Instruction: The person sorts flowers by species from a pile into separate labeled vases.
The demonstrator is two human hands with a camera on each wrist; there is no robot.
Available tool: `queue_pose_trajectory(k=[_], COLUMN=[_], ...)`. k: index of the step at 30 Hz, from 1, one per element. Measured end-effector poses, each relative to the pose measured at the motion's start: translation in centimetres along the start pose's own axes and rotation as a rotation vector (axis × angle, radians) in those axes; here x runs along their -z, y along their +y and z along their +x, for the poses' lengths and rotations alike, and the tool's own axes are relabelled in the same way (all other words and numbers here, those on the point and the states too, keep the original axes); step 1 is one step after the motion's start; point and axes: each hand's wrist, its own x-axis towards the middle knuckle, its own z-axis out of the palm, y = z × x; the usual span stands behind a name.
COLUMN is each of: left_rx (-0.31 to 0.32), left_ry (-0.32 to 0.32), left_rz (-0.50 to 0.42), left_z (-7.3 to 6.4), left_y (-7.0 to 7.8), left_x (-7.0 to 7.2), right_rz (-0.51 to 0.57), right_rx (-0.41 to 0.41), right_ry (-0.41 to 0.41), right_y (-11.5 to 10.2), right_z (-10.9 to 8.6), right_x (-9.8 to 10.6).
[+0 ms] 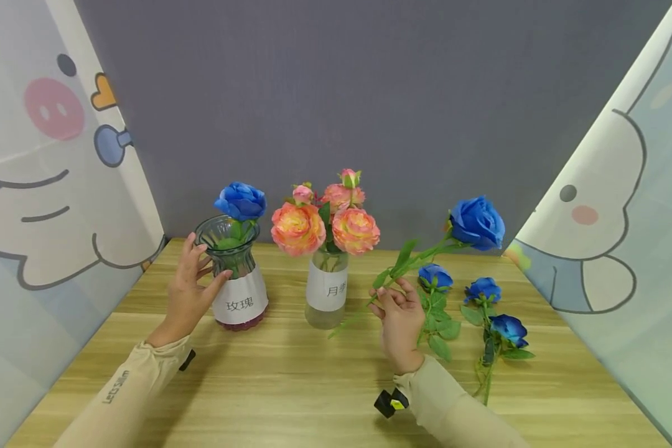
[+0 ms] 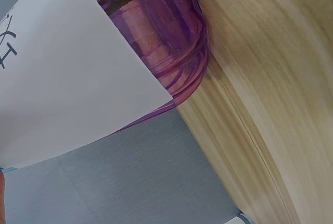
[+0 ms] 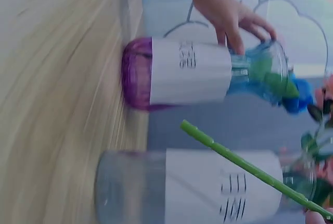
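Observation:
My left hand (image 1: pixel 193 286) holds the neck of a glass vase (image 1: pixel 226 230) with a white paper label, its thumb in front and fingers at the far side. The base of this vase is purple in the left wrist view, and one blue rose (image 1: pixel 241 201) stands in it. In my right hand (image 1: pixel 401 320) the green stem (image 1: pixel 409 264) of another blue rose (image 1: pixel 478 223) is pinched, tilted with its bloom up to the right. The cut end of that stem (image 3: pixel 229 156) crosses in front of the second vase (image 3: pixel 135 187) in the right wrist view.
A clear labelled vase (image 1: pixel 326 289) with several pink-orange flowers (image 1: pixel 355 230) stands in the middle. More blue roses (image 1: pixel 508 330) lie on the wooden table (image 1: pixel 291 398) at the right. A grey panel (image 1: pixel 369 93) rises behind, with printed cartoon sheets (image 1: pixel 599 205) at both sides.

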Motion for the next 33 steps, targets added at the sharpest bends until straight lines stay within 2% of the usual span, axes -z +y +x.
queue_pose_trajectory(k=[4, 11, 20, 25, 29, 33], left_rx=[0.008, 0.0, -0.015, -0.02, -0.019, -0.028], left_ry=[-0.005, -0.007, 0.006, 0.007, 0.008, 0.008], left_rz=[-0.007, 0.003, 0.011, 0.014, 0.018, 0.015], left_z=[0.1, 0.0, 0.0, -0.1, -0.2, -0.1], left_y=[0.0, -0.1, -0.1, -0.1, -0.2, -0.3], left_x=[0.1, 0.1, 0.1, 0.2, 0.2, 0.1], right_rz=[0.015, 0.121, 0.173, 0.141, 0.068, 0.09], right_rx=[0.028, 0.062, 0.12, 0.128, 0.15, 0.186], right_ry=[-0.025, -0.041, -0.092, -0.138, -0.17, -0.188], right_y=[0.4, 1.3, 1.7, 2.5, 2.8, 2.7], right_z=[-0.6, -1.8, -3.9, -5.1, -5.6, -5.6], right_x=[-1.5, -4.0, -7.6, -10.2, -12.0, -13.5])
